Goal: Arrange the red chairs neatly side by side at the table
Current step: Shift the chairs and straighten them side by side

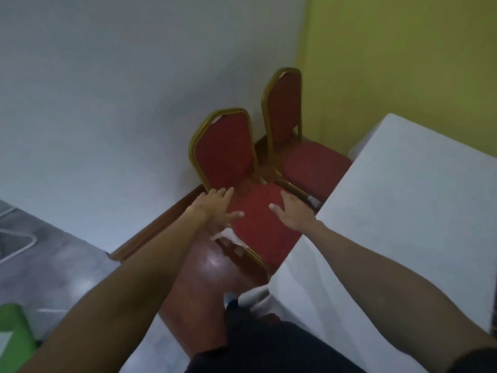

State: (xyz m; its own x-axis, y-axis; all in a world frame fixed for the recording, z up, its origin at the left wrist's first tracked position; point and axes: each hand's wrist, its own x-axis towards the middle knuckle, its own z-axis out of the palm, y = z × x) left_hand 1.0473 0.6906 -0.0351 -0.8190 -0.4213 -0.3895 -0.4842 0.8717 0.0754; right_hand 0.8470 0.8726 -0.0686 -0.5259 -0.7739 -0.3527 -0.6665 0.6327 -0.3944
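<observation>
Now your spread hands, left hand (216, 208) and right hand (291, 211), reach for the near chair (258, 219); grip it, square it beside the far chair (304, 157) at the worktop (403, 211).

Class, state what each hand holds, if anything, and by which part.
Neither hand grips anything: left hand and right hand are open, fingers spread over the near chair seat.

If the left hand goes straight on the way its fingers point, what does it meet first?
Probably the backrest of the nearer red chair, near its base; the left hand looks almost there, though depth is unclear.
</observation>
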